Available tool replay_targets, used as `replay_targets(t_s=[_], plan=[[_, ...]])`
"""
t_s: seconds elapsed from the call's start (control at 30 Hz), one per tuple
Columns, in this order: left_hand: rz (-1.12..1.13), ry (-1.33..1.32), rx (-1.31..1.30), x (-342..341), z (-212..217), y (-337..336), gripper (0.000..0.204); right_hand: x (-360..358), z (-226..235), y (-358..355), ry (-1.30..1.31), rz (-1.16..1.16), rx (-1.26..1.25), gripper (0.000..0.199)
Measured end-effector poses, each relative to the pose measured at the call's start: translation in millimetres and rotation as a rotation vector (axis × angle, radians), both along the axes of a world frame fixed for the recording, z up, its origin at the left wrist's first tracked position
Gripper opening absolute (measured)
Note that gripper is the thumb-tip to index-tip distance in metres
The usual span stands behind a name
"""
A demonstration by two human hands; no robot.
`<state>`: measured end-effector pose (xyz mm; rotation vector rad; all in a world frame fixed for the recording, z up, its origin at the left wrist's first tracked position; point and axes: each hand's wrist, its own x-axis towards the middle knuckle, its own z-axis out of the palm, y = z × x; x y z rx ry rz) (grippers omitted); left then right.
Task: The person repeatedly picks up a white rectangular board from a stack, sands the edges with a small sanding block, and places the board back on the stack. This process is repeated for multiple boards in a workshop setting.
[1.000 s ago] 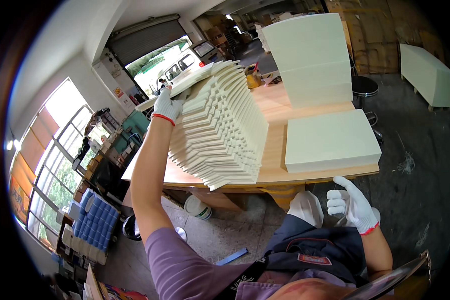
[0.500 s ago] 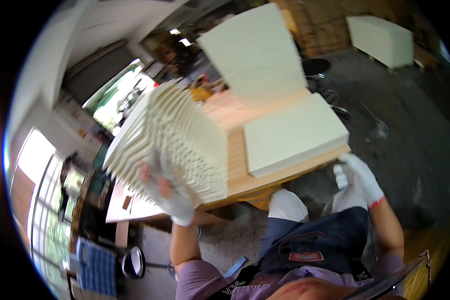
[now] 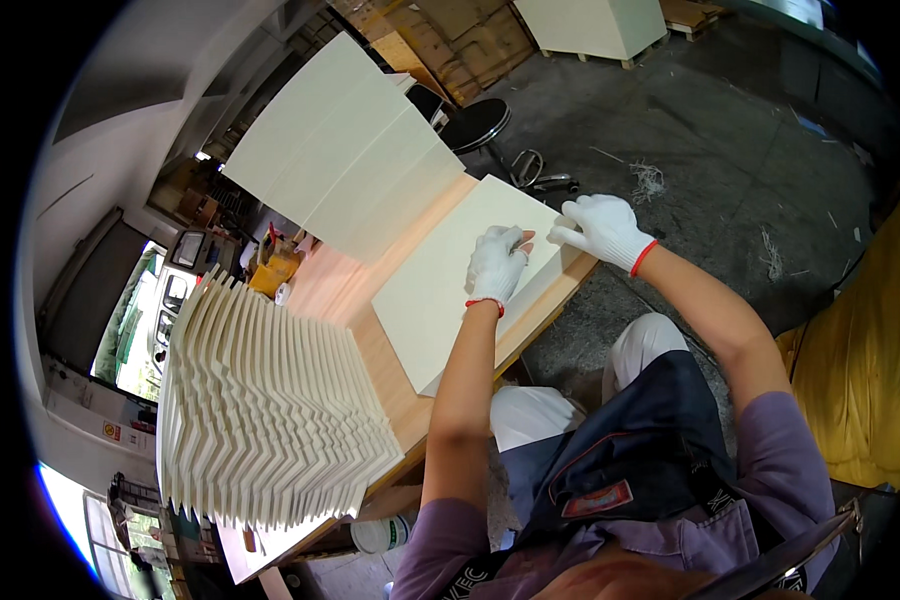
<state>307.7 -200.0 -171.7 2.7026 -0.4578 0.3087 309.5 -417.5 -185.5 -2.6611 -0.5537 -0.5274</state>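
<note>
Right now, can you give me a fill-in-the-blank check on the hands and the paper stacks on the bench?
1. Both hands wear white ____ with red cuffs.
2. The left hand rests on the flat cream ____ stack lying on the wooden table.
3. The right hand touches that stack at its ____ corner.
4. The fanned, zigzag pile lies to the person's ____.

Missing words: gloves; paper; far right; left
</note>
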Motion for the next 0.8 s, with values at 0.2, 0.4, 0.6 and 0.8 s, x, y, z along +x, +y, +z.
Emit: replay_targets(t_s=[0.2,0.4,0.6,0.8], plan=[[-0.050,0.089,-0.051,11.8,-3.3,-4.8,0.024,23.7,-4.5,7.3,0.002,0.216,0.325,0.041],[-0.163,0.190,-0.454,12.5,-18.8,-1.2,0.028,16.5,-11.7,23.2,0.357,0.029,0.719,0.041],[-0.155,0.227,-0.418,4.3,-10.9,-8.3,0.035,16.6,-24.2,26.4,0.260,-0.022,0.736,0.044],[-0.148,0.252,-0.425,9.9,-14.4,-4.8,0.035,17.9,-28.2,26.6,0.260,-0.003,0.750,0.044]])
